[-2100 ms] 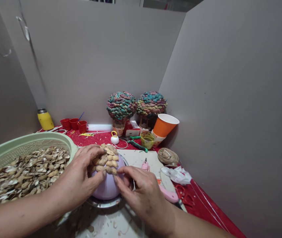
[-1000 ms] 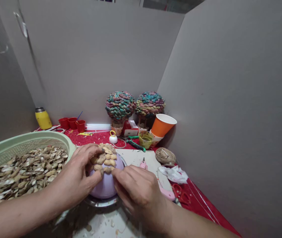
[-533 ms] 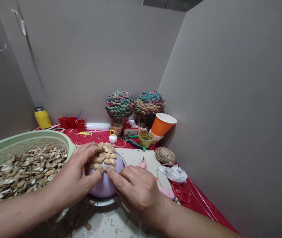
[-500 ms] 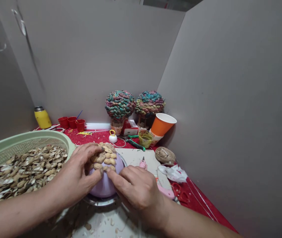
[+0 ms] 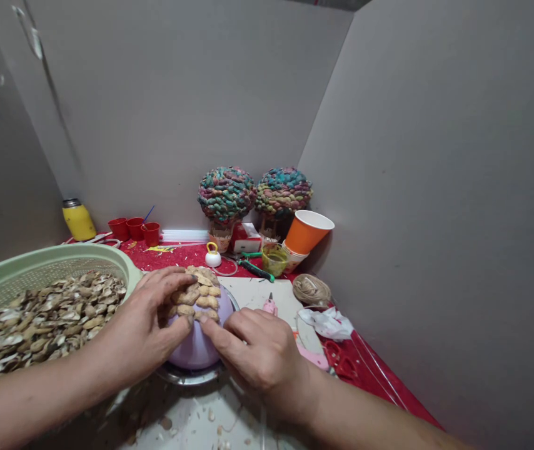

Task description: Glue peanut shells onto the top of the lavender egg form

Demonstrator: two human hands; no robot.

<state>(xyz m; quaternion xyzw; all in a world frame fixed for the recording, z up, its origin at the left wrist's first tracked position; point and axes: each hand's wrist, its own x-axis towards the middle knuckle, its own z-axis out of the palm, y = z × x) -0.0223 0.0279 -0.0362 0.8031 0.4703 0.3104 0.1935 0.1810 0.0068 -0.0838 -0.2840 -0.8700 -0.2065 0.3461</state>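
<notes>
A smooth light-purple ball, perhaps a balloon, (image 5: 194, 350) sits in a round metal bowl (image 5: 196, 379). Rows of tan peanut shells (image 5: 207, 302) cover its upper part. My left hand (image 5: 154, 312) is curved around the ball's left side, fingers over the shells at the top and thumb near the lowest row. On the right, my right hand (image 5: 260, 350) has its fingers curled, and one fingertip presses a shell in that lowest row. Its other fingertips are hidden behind the hand.
A green basket (image 5: 132, 275) of loose shells stands at left. Behind are two colourful shell-covered trees (image 5: 227, 195), red cups (image 5: 151, 234), green-handled pliers (image 5: 256, 270) and an orange paper cup (image 5: 305, 234). A pink glue gun (image 5: 312, 357) and twine (image 5: 311, 290) lie at right.
The view has tilted down and shifted slightly. Both hands keep nearly the same place on the ball, with the right fingertip still against the lowest row of shells.
</notes>
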